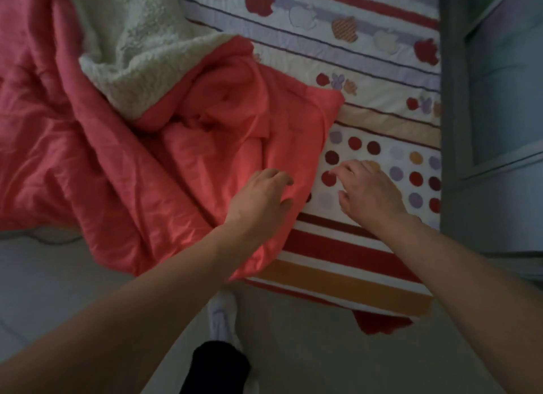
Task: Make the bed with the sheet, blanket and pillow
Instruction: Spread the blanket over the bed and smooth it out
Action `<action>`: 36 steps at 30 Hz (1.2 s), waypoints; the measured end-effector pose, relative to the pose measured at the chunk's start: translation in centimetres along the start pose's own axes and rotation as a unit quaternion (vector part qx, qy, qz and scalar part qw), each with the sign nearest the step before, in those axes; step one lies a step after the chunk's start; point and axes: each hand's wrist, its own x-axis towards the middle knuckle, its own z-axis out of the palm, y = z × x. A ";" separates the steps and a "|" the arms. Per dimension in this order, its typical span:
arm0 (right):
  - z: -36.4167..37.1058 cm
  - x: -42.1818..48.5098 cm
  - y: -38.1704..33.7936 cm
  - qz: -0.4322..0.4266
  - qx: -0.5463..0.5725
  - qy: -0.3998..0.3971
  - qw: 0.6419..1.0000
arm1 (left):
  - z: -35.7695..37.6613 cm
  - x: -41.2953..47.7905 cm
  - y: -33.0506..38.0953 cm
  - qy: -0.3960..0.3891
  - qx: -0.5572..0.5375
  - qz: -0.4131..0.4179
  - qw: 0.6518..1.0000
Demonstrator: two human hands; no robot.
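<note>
A crumpled coral-red blanket (pixel 123 164) with a cream fleece underside (pixel 132 50) lies bunched over the left part of the bed. Beneath it a white sheet (pixel 367 79) with stripes, apples and coloured dots covers the mattress on the right. My left hand (pixel 258 199) rests on the blanket's right edge, fingers curled against the cloth; whether it grips the fabric is not clear. My right hand (pixel 370 191) hovers just above the dotted band of the sheet, beside the blanket edge, fingers spread and holding nothing. No pillow is in view.
A grey-blue cabinet or wall panel (pixel 493 114) stands tight against the bed's right side. Pale floor (pixel 308 349) lies in front of the bed, where my white shoe (pixel 221 314) and dark trouser leg (pixel 217 367) stand. The sheet's corner (pixel 382 323) hangs over the near edge.
</note>
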 end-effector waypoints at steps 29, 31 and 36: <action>4.6 23.1 8.4 0.158 0.123 -0.060 0.978 | 6.4 16.0 -1.3 -0.113 0.005 -0.170 0.979; 5.6 23.5 9.1 0.145 0.125 -0.077 0.978 | 7.3 16.2 -0.9 -0.120 0.019 -0.201 0.972; 6.6 23.7 10.0 0.083 0.101 -0.025 0.991 | 9.1 17.0 -0.7 -0.101 0.070 -0.232 0.965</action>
